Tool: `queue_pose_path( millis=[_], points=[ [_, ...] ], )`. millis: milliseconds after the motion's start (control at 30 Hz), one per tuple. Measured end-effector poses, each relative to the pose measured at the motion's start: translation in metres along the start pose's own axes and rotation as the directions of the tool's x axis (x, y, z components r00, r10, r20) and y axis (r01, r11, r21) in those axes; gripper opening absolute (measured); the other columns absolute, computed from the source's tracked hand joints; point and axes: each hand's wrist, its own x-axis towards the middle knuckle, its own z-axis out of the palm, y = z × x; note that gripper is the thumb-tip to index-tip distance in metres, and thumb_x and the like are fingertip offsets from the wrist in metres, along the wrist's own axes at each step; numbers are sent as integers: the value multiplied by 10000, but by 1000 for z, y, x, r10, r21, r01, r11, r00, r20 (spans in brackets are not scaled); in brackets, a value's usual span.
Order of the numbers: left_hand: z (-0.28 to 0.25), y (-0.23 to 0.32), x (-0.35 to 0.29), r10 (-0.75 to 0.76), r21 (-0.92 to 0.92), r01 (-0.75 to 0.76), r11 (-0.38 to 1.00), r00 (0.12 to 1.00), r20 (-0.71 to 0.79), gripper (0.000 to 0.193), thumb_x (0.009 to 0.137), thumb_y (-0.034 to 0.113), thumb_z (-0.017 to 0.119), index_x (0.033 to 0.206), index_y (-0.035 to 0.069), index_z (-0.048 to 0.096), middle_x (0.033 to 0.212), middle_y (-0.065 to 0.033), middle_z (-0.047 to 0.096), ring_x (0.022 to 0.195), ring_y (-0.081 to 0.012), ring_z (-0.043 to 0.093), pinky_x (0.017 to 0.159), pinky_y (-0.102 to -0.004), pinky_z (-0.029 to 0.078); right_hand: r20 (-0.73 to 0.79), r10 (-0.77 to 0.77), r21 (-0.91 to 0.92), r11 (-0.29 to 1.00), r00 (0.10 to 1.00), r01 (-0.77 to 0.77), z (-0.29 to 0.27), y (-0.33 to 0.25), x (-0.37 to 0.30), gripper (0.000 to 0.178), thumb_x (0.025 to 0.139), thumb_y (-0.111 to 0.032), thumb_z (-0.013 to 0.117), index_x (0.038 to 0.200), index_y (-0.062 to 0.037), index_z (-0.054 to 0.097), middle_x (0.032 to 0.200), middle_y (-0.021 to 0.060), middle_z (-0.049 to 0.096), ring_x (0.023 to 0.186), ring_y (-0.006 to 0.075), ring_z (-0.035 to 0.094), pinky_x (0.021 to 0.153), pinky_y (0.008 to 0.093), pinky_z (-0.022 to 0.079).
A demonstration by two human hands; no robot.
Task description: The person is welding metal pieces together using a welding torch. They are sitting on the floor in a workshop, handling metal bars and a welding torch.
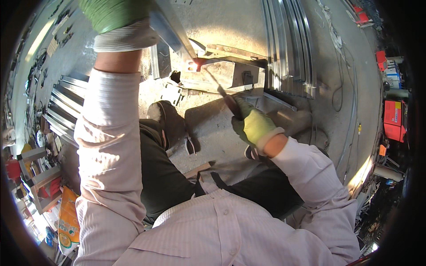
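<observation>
My right hand (255, 126), in a yellow-green glove, grips the dark handle of a welding electrode holder (231, 105). A thin welding rod (212, 77) runs from it up and left. The rod's tip is close to a glowing orange-red spot (195, 65) at the lower end of a long metal bar (174, 33). That end lies by a pale metal block (208, 75) on the floor. My left hand (113, 15), in a green glove with a pale cuff, is raised at the upper edge, close to the bar's upper part. Its fingers are cut off, so what it holds is hidden.
Long metal profiles (290, 48) lie at the far right, and shorter ones (66, 104) at the left. Pliers (191, 144) rest by my shoe (163, 119). Cables (350, 106) cross the right-hand floor near a red box (394, 119). An orange bag (69, 219) is lower left.
</observation>
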Motion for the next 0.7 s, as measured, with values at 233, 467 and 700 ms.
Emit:
queue_pose_path(
  millis=[233,467,700],
  points=[
    [-101,-58,50,-377,30,411,911,861,-341,665,878,411,887,1274,-55,627,1179,-177,735,936,-308,737,840,-431,624,-140,-3,194,981,990,30,-37,-15,-13,408,984,-215,651,1362,-85,569,1063,219,730,969,406,711,856,461,546],
    [-212,-137,46,-566,-166,567,807,662,-491,684,982,574,722,1345,1,633,1237,-124,726,1058,-296,700,950,-421,568,-167,-41,71,996,985,54,-43,-29,6,377,994,-244,651,1325,-91,554,1016,211,718,931,421,700,810,478,538],
    [-244,-174,23,-620,-170,642,748,583,-524,696,1036,595,600,1454,38,582,1433,-167,647,1256,-355,639,1115,-478,484,-15,13,304,953,1000,-7,-46,11,33,281,974,-178,708,1211,-58,613,1023,130,707,867,264,704,745,431,551]
  ],
)
